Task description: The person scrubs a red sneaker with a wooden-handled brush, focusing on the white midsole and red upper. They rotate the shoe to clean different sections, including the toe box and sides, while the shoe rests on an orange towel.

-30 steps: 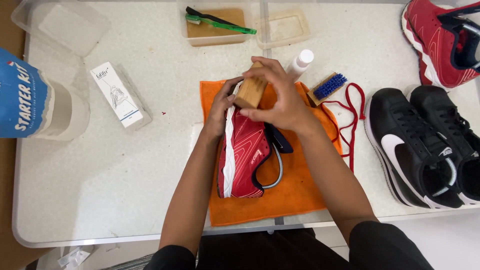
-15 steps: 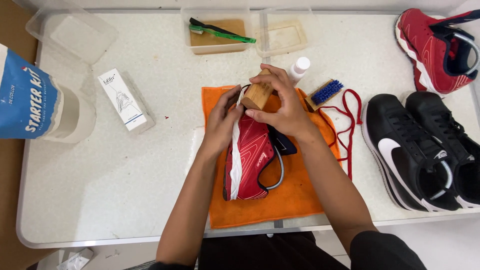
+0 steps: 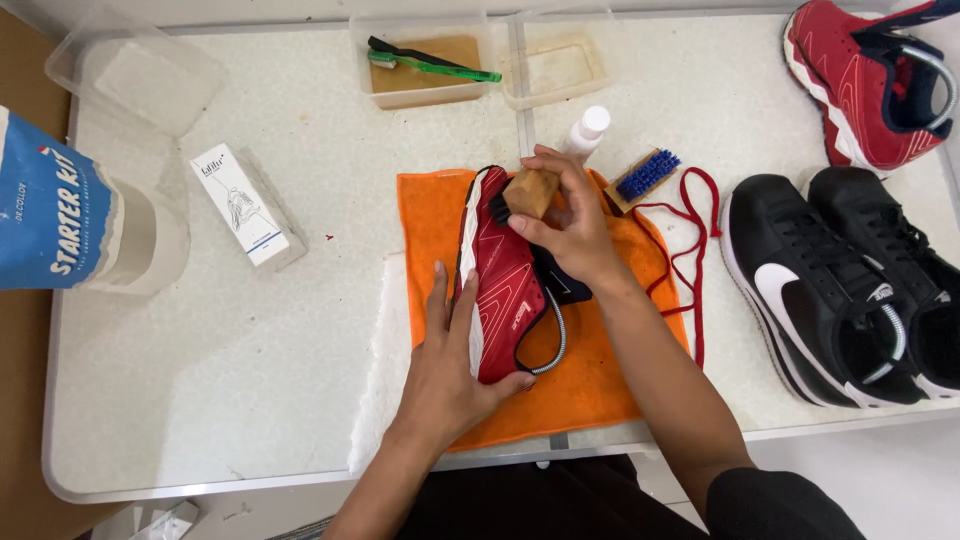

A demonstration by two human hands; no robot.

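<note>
Two bare hands scrub a red shoe (image 3: 505,285) with a wooden brush (image 3: 525,193) on an orange cloth (image 3: 600,380), centre of the frame.

The shoe lies on its side, toe toward the top. The left hand (image 3: 450,370) lies flat and loose along the heel end, steadying it without gripping. The right hand (image 3: 565,215) is clenched around the brush, dark bristles touching the toe. This looks like mid-scrub; going on calls for firm pressure while the left hand braces the shoe. Just right of the cloth lie a blue brush (image 3: 645,175) and a red lace (image 3: 690,240); a white bottle (image 3: 585,130) stands above. Black shoes (image 3: 840,280) sit at far right, a second red shoe (image 3: 860,85) upper right, trays (image 3: 420,90) at top, and a small box (image 3: 245,205) at left.
</note>
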